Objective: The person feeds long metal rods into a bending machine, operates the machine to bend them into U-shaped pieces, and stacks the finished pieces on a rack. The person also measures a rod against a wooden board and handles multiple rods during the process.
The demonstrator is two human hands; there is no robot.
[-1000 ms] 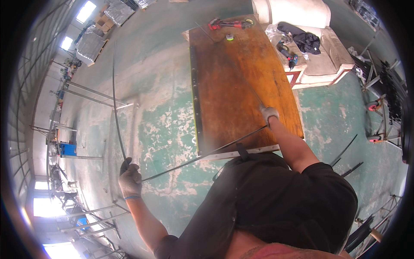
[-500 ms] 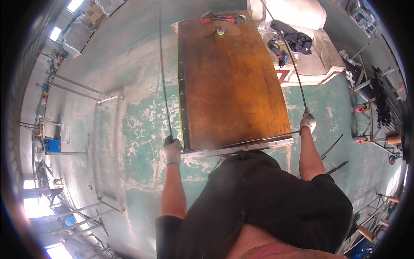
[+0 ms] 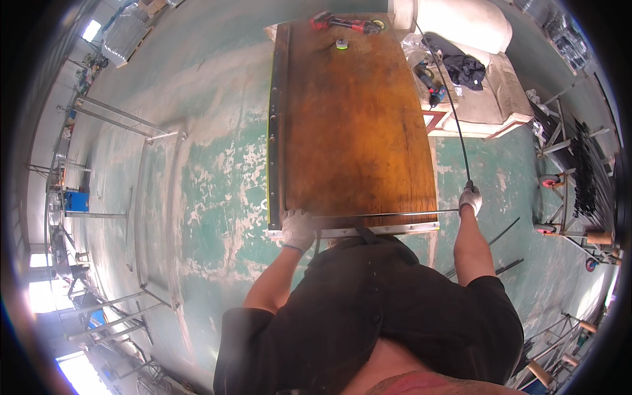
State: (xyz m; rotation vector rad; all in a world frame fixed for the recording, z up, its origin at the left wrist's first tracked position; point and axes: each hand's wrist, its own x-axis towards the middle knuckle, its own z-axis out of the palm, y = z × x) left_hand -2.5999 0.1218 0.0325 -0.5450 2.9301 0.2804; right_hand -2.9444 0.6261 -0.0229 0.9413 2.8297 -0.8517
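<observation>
A thin black rod frame (image 3: 382,214) spans the near end of a brown wooden-topped table (image 3: 359,125). Its left rod (image 3: 285,118) lies along the tabletop's left side, inside a dark edge strip with studs (image 3: 274,131). The right rod (image 3: 454,112) stands out beyond the table's right edge. My left hand (image 3: 298,228), in a white glove, is closed over the frame's near left corner, at the table's corner; its grip is partly hidden. My right hand (image 3: 470,199), also gloved, is wrapped round the near right corner, off the table. A pale metal strip (image 3: 368,231) runs along the near edge.
On the table's far end lie a red and black angle grinder (image 3: 345,24) and a small tape measure (image 3: 342,44). A beige sofa (image 3: 484,105) at far right holds a cordless drill (image 3: 433,92) and dark clothing (image 3: 464,69). Metal racks (image 3: 125,118) stand left.
My left hand has moved right onto the table's near left corner, bringing the frame's left rod from outside the table onto its top. My right hand still grips the other corner, slightly lower in view.
</observation>
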